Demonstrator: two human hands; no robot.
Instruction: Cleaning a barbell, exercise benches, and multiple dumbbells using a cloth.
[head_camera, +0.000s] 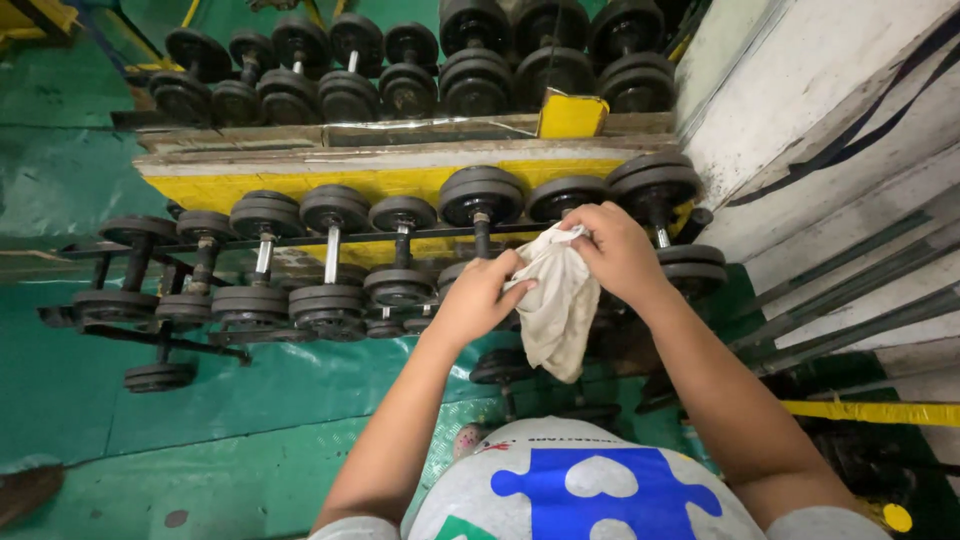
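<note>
Both my hands hold a crumpled off-white cloth (556, 305) in front of a dumbbell rack. My left hand (477, 295) grips the cloth's left side, fingers curled into the fabric. My right hand (612, 248) pinches its top edge from above, close to a black dumbbell (563, 197) on the lower row of the rack. The cloth hangs down below both hands. My grey shirt with a blue puzzle-piece print (590, 490) fills the bottom of the view.
A yellow and wood rack (300, 180) carries two rows of black dumbbells, the upper row (400, 70) at the back. One dumbbell (160, 375) lies on the green floor (150, 440). A white wall (800, 90) with steps rises at the right.
</note>
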